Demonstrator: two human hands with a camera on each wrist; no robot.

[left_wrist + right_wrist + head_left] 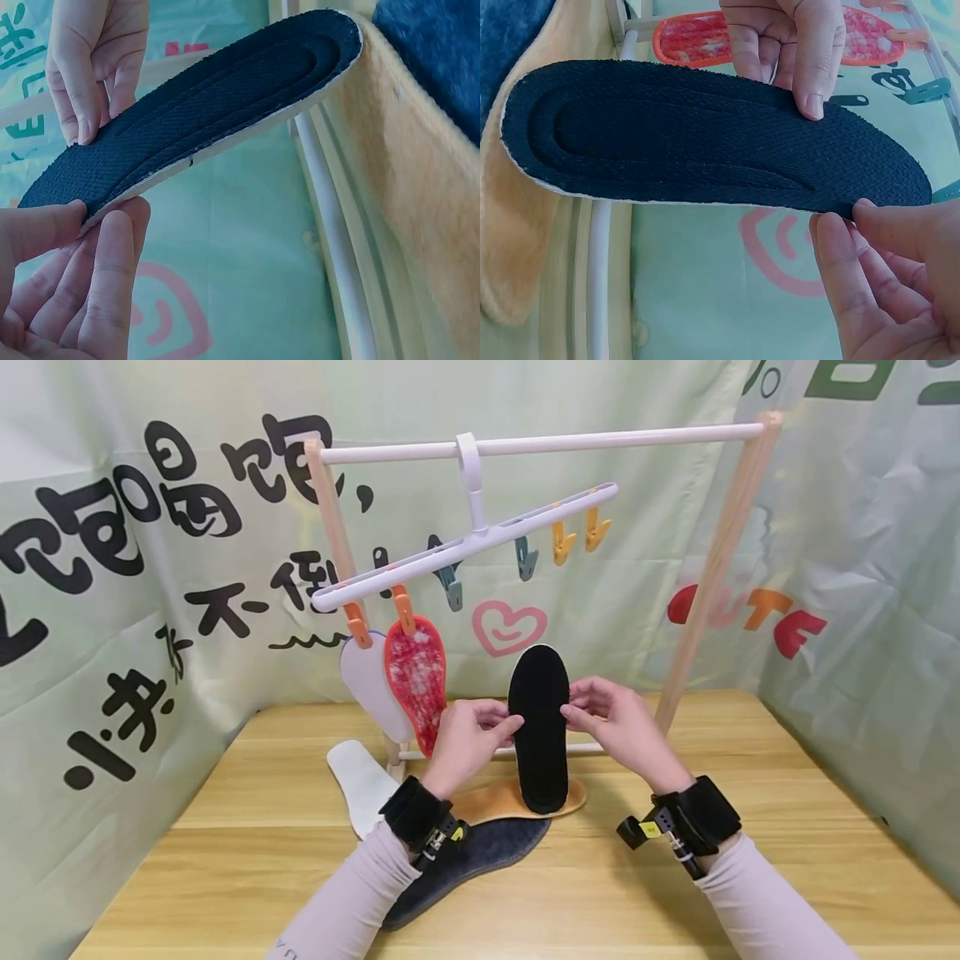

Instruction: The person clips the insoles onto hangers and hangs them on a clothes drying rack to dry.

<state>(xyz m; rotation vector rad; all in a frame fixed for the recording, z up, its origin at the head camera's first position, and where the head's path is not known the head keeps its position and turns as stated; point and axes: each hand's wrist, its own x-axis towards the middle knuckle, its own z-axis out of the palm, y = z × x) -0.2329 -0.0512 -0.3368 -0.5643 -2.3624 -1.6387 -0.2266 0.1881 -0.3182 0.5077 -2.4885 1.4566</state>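
Both hands hold a black insole (540, 727) upright above the table, its wide toe end up and its heel end low, over the tan insole (487, 803). My left hand (474, 735) pinches its left edge between thumb and fingers. On the opposite edge, my right hand (617, 722) pinches it the same way. The right wrist view shows the black insole (667, 135) with a pale rim and a moulded heel. A white hanger (480, 539) slants above, and orange clips hold a pale insole (371, 685) and a red patterned insole (416, 672) on its left side.
A dark grey insole (480, 860) and a white insole (360, 781) lie on the wooden table (247, 860). Green clips (527, 560) and yellow clips (562, 543) hang bare from the hanger. A wooden rack with a white rod (622, 439) carries it before a printed cloth.
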